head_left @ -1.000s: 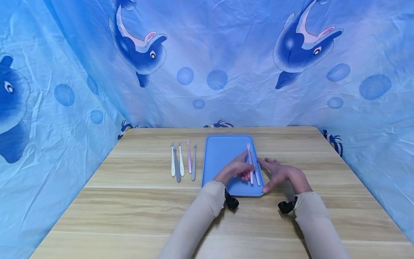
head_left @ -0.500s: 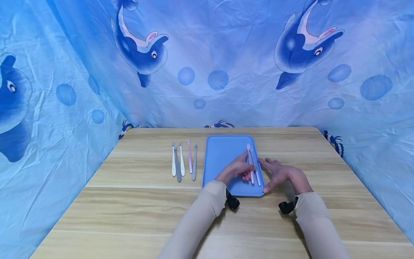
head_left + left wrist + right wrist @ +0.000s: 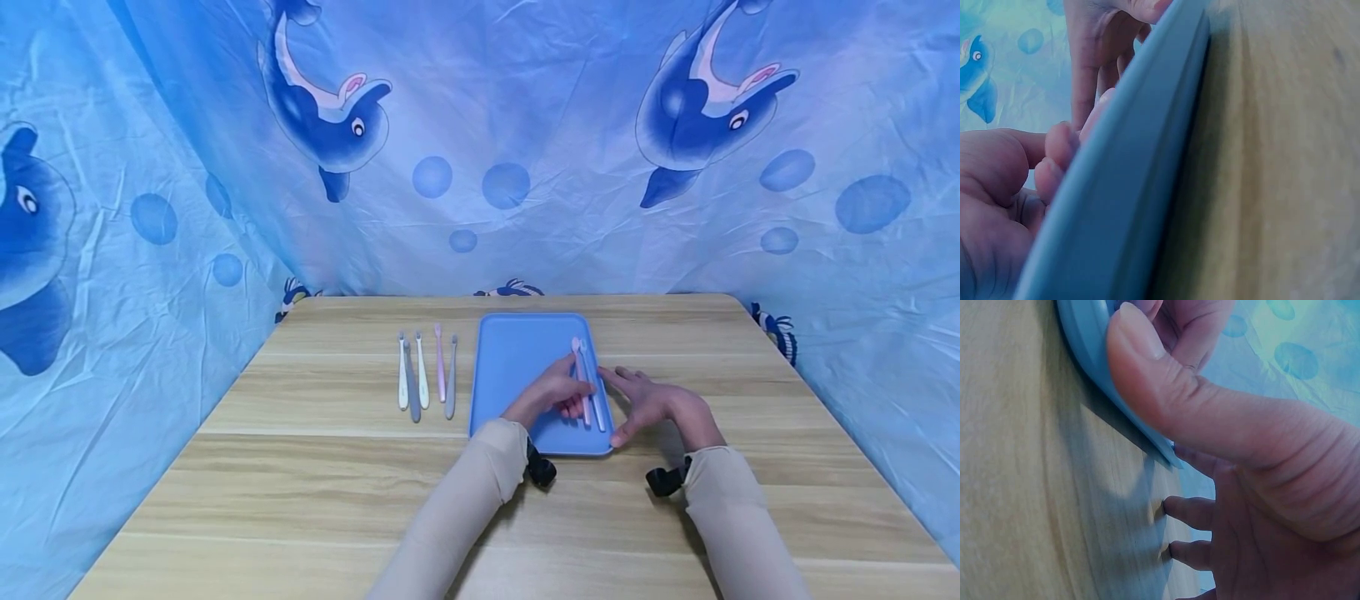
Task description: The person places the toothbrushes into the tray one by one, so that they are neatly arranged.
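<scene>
The left hand (image 3: 555, 390) reaches over the blue tray (image 3: 510, 350), its fingers curled round a pink toothbrush (image 3: 579, 360) lying along the tray's right side. A pale blue toothbrush (image 3: 597, 408) lies just right of the pink one, nearly parallel. In the left wrist view the tray's rim (image 3: 1116, 169) hides part of that hand's fingers. Spread at the tray's right edge, the right hand (image 3: 656, 404) holds nothing. Its thumb (image 3: 1147, 375) touches the near right corner of the rim, while other fingertips rest on the table.
Left of the tray, several toothbrushes lie in a row: a white one (image 3: 402, 383), a grey one (image 3: 412, 387), another white one (image 3: 422, 375), a pink one (image 3: 439, 367) and another grey one (image 3: 450, 387). A blue dolphin-print cloth (image 3: 480, 117) hangs behind the wooden table (image 3: 300, 500).
The pink toothbrush's head has shifted very slightly toward the near side, with the left hand still at it. The right hand and the tray look unmoved.
</scene>
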The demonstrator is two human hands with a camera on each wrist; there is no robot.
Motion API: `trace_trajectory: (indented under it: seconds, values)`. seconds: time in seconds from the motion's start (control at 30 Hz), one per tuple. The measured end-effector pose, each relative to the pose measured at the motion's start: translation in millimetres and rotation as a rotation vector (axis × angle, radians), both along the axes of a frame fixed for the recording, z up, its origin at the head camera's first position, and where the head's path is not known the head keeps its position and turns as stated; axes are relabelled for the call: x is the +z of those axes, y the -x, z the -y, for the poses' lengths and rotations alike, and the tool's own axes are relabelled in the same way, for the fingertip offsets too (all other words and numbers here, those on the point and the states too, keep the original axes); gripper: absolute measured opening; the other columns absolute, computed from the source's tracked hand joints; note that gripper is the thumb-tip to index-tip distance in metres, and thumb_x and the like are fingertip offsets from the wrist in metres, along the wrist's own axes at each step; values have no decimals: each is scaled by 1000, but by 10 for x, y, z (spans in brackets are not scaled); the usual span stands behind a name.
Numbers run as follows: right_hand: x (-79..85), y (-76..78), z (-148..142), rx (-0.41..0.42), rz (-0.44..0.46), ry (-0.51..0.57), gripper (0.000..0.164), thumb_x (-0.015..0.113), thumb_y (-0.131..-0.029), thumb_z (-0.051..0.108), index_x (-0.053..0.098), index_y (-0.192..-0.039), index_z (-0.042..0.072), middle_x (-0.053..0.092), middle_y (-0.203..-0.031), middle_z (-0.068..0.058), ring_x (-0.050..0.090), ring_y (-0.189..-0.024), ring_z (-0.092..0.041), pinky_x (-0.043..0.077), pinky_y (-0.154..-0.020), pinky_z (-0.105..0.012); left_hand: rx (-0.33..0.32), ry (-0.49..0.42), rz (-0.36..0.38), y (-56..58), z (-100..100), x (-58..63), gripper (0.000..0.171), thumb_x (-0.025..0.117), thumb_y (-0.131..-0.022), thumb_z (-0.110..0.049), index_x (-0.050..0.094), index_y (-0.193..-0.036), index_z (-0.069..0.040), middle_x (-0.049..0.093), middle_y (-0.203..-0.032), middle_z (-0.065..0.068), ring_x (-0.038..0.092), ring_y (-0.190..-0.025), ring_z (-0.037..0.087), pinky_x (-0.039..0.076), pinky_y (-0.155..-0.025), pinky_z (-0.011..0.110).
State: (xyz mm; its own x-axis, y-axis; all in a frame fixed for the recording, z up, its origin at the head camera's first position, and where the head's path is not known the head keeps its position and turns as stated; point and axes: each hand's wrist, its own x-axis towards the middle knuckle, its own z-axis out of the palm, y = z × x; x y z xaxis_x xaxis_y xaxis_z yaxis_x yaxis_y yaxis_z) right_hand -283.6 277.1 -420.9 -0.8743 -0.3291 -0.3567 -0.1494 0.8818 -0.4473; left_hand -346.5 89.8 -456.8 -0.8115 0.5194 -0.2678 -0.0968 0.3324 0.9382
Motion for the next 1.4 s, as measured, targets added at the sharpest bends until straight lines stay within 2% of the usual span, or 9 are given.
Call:
trace_trajectory:
  seconds: [0.3,0.87,1.1,1.27,1.4]
  values:
    - [6,-5,5,5,4,0,128,87,-69,54,9,-162,13,4,-164,-33,1,-147,-62,13,-110,-83,4,54,-60,-7,-11,-15,84,64,-97,-15,11,-162,-13,56,-50,3,46,-35,10,36,-34,22]
    - [-2,4,2,26,-17,2,129,87,-68,54,10,-161,10,6,-163,-35,1,-146,-64,15,-109,-84,35,89,-76,-23,-40,-25,85,66,-96,-18,12,-162,-11,54,-50,2,42,-35,10,30,-35,22]
    - [-14,16,-2,7,0,-3,130,88,-67,55,9,-162,12,3,-164,-33,-1,-147,-63,15,-109,-83,64,112,-92,-57,-35,-22,88,68,-95,-20,11,-162,-12,54,-49,2,43,-35,10,32,-34,22]
    - [-20,21,-4,9,1,-8,130,87,-68,56,9,-162,12,4,-164,-33,0,-147,-63,16,-109,-83,51,91,-98,-69,-10,-15,88,68,-95,-20,11,-162,-11,54,-49,2,44,-35,11,34,-34,22]
    - [-12,15,-8,20,-10,-5,130,87,-68,55,9,-162,11,4,-163,-34,1,-147,-63,17,-108,-84,34,83,-103,-84,54,41,91,68,-95,-21,8,-163,-14,56,-50,3,47,-35,12,37,-34,23]
